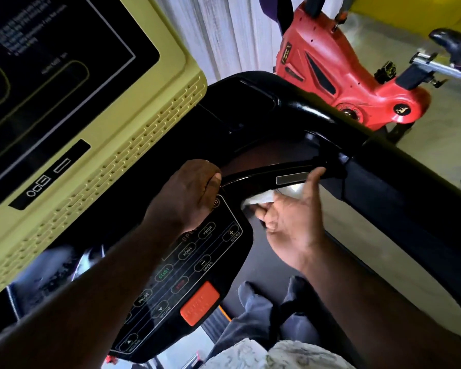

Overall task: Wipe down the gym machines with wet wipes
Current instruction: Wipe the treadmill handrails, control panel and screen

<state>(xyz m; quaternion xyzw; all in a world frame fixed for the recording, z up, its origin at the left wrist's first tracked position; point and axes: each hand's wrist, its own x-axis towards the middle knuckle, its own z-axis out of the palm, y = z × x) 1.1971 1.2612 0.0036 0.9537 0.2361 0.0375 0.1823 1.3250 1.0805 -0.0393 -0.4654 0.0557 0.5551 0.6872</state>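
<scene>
- left hand (194, 193) curled round treadmill handlebar (250, 177)
- right hand (290, 222) fingers clutch wet wipe (266, 199) against handlebar (3 o'clock of left hand)
- red bike (343, 73) at 1 o'clock

Left forearm (104, 275) enters from lower left, running up to frame centre. Left hand (189, 193): back toward camera, fingers curled down over the near end of a glossy black curved handlebar (253, 177). Right forearm (357, 288) enters from lower right. Right hand (290, 217), right of centre: palm toward camera, fingers folded round a crumpled white wet wipe (261, 199), thumb raised against the bar.
</scene>
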